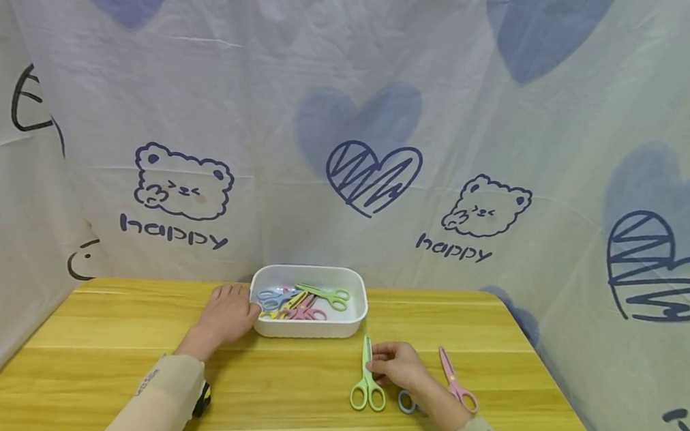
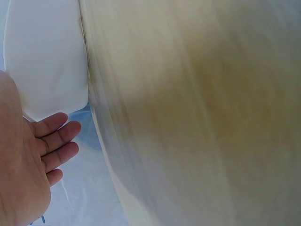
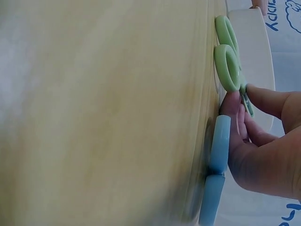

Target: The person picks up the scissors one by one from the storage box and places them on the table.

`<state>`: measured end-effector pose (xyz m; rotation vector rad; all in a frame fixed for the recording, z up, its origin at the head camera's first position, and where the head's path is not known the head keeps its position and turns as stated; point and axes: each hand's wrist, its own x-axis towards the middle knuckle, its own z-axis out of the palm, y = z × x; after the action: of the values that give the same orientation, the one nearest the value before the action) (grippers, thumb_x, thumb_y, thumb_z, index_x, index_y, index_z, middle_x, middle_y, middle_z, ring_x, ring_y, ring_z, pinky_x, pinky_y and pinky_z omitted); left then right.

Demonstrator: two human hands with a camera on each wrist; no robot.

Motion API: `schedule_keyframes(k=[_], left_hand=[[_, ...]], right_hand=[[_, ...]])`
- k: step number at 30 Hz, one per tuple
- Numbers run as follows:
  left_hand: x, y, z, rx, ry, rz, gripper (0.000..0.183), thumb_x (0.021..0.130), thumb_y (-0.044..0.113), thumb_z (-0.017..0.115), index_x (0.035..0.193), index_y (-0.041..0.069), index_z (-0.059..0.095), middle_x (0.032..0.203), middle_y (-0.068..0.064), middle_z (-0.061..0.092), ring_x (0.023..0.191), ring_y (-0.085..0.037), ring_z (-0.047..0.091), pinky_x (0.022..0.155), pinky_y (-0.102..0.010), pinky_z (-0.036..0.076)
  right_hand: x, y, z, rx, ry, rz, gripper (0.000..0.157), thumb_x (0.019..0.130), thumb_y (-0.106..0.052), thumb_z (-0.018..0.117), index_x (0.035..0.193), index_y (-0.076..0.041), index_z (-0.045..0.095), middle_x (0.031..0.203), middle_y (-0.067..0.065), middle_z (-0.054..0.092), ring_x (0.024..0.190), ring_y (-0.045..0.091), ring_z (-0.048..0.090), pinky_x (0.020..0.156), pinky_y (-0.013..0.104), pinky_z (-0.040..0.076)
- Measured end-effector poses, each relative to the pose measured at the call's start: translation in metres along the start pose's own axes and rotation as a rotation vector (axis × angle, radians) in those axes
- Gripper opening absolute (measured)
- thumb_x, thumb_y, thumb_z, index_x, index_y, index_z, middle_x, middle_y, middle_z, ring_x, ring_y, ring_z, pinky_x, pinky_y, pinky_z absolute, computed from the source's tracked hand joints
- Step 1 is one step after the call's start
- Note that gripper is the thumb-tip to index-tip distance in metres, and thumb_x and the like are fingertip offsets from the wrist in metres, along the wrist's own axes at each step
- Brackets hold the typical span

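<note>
A white plastic bin (image 1: 310, 329) stands at the table's far side, holding several scissors in blue, yellow, pink and green. My left hand (image 1: 230, 311) is at the bin's left end, thumb at its rim; the left wrist view shows the fingers (image 2: 59, 139) extended and loose beside the bin wall. With thumb and fingers, my right hand (image 1: 396, 364) pinches a pair of green scissors (image 1: 366, 378) near the middle, handle loops toward me and blades pointing at the bin. Blue scissors (image 1: 406, 402) lie partly hidden beneath the right wrist. Pink scissors (image 1: 456, 381) rest just right of that hand.
The wood-grain table (image 1: 280, 388) ends at a back edge close behind the bin. A white printed curtain (image 1: 257, 98) hangs behind the table and along both sides.
</note>
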<state>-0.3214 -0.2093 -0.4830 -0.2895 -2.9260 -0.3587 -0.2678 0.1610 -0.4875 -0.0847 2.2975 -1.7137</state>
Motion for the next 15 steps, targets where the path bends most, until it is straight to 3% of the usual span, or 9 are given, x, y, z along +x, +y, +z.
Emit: schedule_keyframes(k=[15], left_hand=[[-0.001,0.0003,0.0016,0.003,0.024,0.011,0.047,0.101,0.025,0.043,0.122,-0.014,0.055,0.112,-0.024,0.058,0.111,-0.042,0.049,0.11,-0.06,0.034]], right_hand=[[0.0002,-0.0017,0.0047,-0.039,0.047,0.041,0.044,0.086,0.001,0.075,0.126,0.012,0.061,0.097,0.01,0.067,0.072,0.016,0.063,0.058,0.024,0.055]])
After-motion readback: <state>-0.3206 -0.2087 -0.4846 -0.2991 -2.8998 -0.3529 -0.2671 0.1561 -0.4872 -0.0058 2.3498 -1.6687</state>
